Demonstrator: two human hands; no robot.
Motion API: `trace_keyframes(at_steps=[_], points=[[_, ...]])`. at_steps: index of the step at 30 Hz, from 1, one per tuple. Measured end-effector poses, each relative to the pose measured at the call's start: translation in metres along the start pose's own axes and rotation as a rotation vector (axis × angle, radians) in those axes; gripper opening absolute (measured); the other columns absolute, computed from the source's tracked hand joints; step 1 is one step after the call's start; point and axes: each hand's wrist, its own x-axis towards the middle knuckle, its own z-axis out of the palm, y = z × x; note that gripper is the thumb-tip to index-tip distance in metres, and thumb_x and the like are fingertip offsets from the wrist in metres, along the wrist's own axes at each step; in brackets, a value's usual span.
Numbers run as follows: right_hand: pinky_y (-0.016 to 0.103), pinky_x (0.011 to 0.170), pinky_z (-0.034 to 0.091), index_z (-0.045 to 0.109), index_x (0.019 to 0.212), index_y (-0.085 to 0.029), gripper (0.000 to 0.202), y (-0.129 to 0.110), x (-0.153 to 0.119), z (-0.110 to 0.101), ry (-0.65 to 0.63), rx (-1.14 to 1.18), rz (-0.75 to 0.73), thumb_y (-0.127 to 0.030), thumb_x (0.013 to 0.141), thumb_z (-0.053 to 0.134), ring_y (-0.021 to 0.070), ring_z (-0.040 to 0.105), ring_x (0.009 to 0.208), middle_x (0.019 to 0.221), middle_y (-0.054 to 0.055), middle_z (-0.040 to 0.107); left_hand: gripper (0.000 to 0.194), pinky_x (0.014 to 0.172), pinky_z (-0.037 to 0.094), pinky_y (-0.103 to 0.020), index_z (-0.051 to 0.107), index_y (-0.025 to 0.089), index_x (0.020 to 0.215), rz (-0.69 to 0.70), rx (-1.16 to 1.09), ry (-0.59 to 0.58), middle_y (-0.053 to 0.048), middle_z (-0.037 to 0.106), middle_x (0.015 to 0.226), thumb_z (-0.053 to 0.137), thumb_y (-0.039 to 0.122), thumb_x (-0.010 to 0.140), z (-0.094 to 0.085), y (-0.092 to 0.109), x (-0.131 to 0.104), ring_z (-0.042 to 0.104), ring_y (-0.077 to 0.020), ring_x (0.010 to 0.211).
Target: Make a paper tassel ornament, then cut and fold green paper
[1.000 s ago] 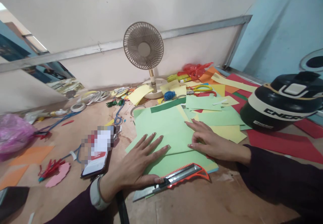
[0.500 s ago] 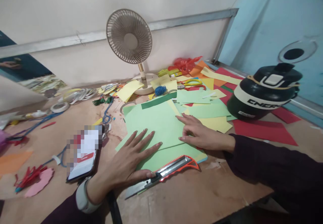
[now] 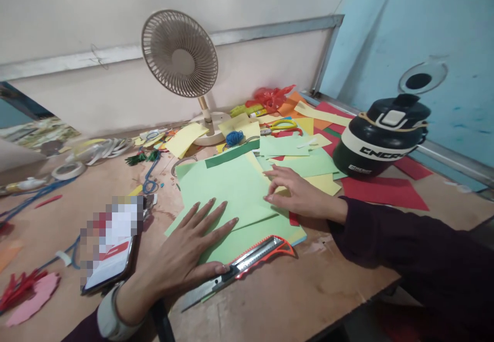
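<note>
My left hand (image 3: 189,249) lies flat with spread fingers on a light green paper sheet (image 3: 224,187). Its thumb touches the slider end of an orange and silver box cutter (image 3: 250,259), whose blade is out and points lower left. Another green sheet (image 3: 247,241) shows beneath the first one. My right hand (image 3: 293,190) rests at the right edge of the top sheet, thumb and fingers bent but apart, fingertips on or close to the paper. A dark green strip (image 3: 231,154) lies along the sheet's far edge.
A phone (image 3: 116,249) lies left of my left hand. Behind the sheets stand a small fan (image 3: 181,56) and a blue yarn ball (image 3: 234,138). Yellow-handled scissors (image 3: 283,124), coloured papers (image 3: 386,192) and a dark jug (image 3: 380,139) are to the right. Tape rolls (image 3: 68,170) sit at left.
The view has shifted, so most things sit farther left in the picture. My right hand has lifted and bent its fingers slightly at the sheet's edge. My left hand stays flat.
</note>
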Motion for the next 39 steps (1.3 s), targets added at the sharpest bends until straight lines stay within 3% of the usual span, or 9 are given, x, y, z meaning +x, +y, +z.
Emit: trace_keyframes(at_steps=[1, 3, 6, 9, 19, 26, 33, 39], points=[[0.052, 0.115, 0.015, 0.063, 0.114, -0.017, 0.041, -0.002, -0.001, 0.001, -0.008, -0.025, -0.077, -0.048, 0.089, 0.053, 0.0281, 0.011, 0.145, 0.152, 0.012, 0.032, 0.077, 0.113, 0.016, -0.057, 0.018, 0.037, 0.149, -0.002, -0.004, -0.001, -0.001, 0.011, 0.158, 0.04, 0.073, 0.084, 0.0, 0.0, 0.0, 0.017, -0.0395, 0.141], [0.052, 0.116, 0.003, 0.043, 0.14, -0.017, 0.061, -0.009, -0.006, 0.003, -0.143, -0.07, -0.282, -0.052, 0.09, 0.048, 0.0265, 0.001, 0.146, 0.157, 0.011, 0.018, 0.077, 0.113, 0.016, -0.056, 0.018, 0.037, 0.149, -0.008, -0.012, -0.002, -0.001, 0.01, 0.158, 0.039, 0.073, 0.084, 0.001, 0.0, 0.0, 0.016, -0.0389, 0.142], [0.047, 0.117, -0.004, 0.024, 0.149, -0.017, 0.076, -0.019, -0.014, 0.006, -0.406, -0.072, -0.467, -0.06, 0.09, 0.043, 0.0237, 0.002, 0.145, 0.156, 0.009, 0.018, 0.077, 0.113, 0.014, -0.056, 0.017, 0.038, 0.149, -0.017, -0.032, -0.011, 0.0, 0.009, 0.158, 0.039, 0.073, 0.084, 0.001, 0.001, -0.001, 0.014, -0.038, 0.142], [0.048, 0.117, -0.006, 0.021, 0.149, -0.018, 0.081, -0.022, -0.019, 0.005, -0.484, -0.074, -0.45, -0.065, 0.087, 0.043, 0.025, 0.011, 0.145, 0.154, 0.01, 0.023, 0.077, 0.114, 0.012, -0.057, 0.017, 0.038, 0.149, -0.032, -0.063, -0.018, 0.0, 0.008, 0.158, 0.039, 0.073, 0.084, 0.0, 0.003, -0.001, 0.013, -0.0373, 0.143], [0.058, 0.115, 0.004, 0.014, 0.15, -0.025, 0.081, -0.007, -0.028, 0.0, -0.43, -0.228, -0.508, -0.059, 0.086, 0.051, 0.0315, 0.019, 0.142, 0.153, 0.009, 0.025, 0.078, 0.115, 0.004, -0.053, 0.015, 0.035, 0.15, -0.038, -0.136, -0.046, -0.003, 0.006, 0.158, 0.039, 0.071, 0.085, -0.008, 0.003, -0.011, 0.009, -0.0312, 0.145], [0.06, 0.115, 0.009, 0.013, 0.15, -0.029, 0.08, 0.0, -0.037, -0.006, -0.423, -0.27, -0.466, -0.057, 0.086, 0.052, 0.0325, 0.022, 0.14, 0.152, 0.007, 0.027, 0.08, 0.116, -0.004, -0.048, 0.011, 0.031, 0.151, -0.083, -0.146, -0.031, -0.006, 0.012, 0.157, 0.039, 0.07, 0.087, -0.009, 0.002, -0.037, 0.013, -0.0278, 0.144], [0.066, 0.112, 0.016, 0.007, 0.15, -0.029, 0.084, 0.015, -0.048, -0.001, -0.39, -0.398, -0.448, -0.058, 0.085, 0.052, 0.0356, 0.018, 0.141, 0.153, 0.007, 0.023, 0.083, 0.115, -0.004, -0.049, 0.014, 0.029, 0.151, -0.124, -0.123, -0.006, -0.007, 0.017, 0.156, 0.04, 0.072, 0.085, -0.009, 0.002, -0.063, 0.016, -0.0291, 0.144], [0.063, 0.114, 0.012, 0.009, 0.15, -0.03, 0.085, 0.019, -0.053, -0.01, -0.25, -0.464, -0.522, -0.057, 0.084, 0.055, 0.0347, 0.026, 0.139, 0.153, 0.007, 0.025, 0.082, 0.115, -0.003, -0.049, 0.017, 0.03, 0.15, -0.131, -0.11, 0.032, -0.007, 0.021, 0.156, 0.04, 0.072, 0.084, -0.006, 0.002, -0.069, 0.017, -0.0293, 0.144]])
